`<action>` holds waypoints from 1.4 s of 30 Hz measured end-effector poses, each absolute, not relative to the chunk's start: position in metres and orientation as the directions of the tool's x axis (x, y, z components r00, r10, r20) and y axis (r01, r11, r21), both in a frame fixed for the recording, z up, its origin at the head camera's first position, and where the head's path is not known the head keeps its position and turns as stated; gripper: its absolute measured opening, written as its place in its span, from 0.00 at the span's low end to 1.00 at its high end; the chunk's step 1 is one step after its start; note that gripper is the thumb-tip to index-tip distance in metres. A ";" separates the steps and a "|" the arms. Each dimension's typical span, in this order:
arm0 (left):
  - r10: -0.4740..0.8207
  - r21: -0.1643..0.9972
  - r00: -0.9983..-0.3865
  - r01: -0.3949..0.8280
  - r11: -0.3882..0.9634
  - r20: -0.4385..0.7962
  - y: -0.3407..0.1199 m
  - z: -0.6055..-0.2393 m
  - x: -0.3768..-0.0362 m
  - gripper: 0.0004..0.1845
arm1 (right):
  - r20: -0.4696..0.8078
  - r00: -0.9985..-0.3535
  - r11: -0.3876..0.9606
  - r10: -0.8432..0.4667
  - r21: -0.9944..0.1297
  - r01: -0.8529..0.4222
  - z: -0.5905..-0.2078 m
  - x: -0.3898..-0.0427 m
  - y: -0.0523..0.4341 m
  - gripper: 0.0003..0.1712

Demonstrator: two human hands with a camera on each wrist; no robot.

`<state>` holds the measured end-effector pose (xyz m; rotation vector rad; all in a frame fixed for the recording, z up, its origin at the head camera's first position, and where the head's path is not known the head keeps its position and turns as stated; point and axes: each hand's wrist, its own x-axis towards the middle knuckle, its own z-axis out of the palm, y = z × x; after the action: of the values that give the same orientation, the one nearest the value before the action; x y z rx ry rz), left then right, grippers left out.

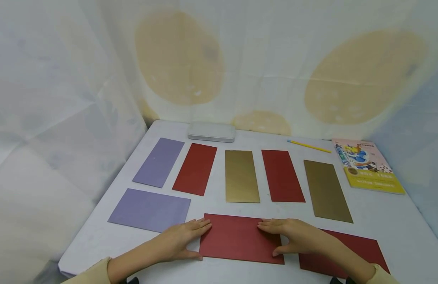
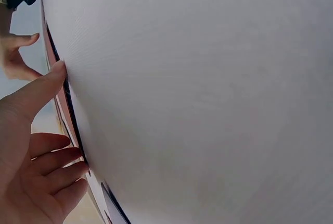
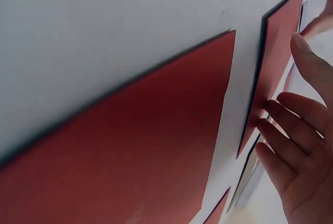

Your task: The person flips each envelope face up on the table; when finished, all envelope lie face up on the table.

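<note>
Hands, left (image 1: 177, 240) & right (image 1: 293, 236), flat on red card (image 1: 240, 238) side edges.

Both hands (image 1: 236, 240) flat on red envelope (image 1: 240, 238) ends.

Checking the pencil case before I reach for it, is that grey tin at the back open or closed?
Closed: the grey tin lies flat, lid seated all round.

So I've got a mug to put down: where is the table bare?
Bare table lies right of the gold sheet, below the book; also between tin and pencil. Crowded near both hands on the red sheet.
</note>
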<state>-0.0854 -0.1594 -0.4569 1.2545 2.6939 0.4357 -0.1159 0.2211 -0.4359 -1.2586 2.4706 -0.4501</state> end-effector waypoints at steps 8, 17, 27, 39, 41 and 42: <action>0.760 0.300 -0.650 0.720 0.626 -0.025 -0.159 -0.455 -0.086 0.40 | -0.155 -0.558 0.563 -0.815 -0.442 -0.699 -0.436 -0.115 0.223 0.40; 0.781 0.320 -0.624 0.747 0.583 0.033 -0.163 -0.451 -0.089 0.36 | -0.071 -0.555 0.525 -0.829 -0.440 -0.728 -0.432 -0.112 0.240 0.45; 0.766 0.443 -0.643 0.683 0.581 -0.013 -0.168 -0.442 -0.095 0.34 | -0.059 -0.584 0.551 -0.810 -0.417 -0.723 -0.418 -0.108 0.246 0.36; 0.722 0.677 -0.684 0.482 0.555 -0.105 -0.172 -0.426 -0.110 0.30 | 0.249 -0.522 0.456 -0.816 -0.279 -0.845 -0.395 -0.100 0.244 0.33; 0.708 0.700 -0.695 0.443 0.559 -0.126 -0.173 -0.423 -0.113 0.29 | 0.306 -0.482 0.417 -0.821 -0.255 -0.873 -0.393 -0.100 0.242 0.34; 0.703 0.705 -0.699 0.433 0.561 -0.130 -0.173 -0.422 -0.115 0.28 | 0.323 -0.466 0.401 -0.824 -0.248 -0.882 -0.392 -0.101 0.242 0.34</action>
<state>-0.1147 -0.1734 -0.4221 0.9218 2.3992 0.9268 -0.1006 0.2417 -0.3920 -1.6872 2.7511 -0.6421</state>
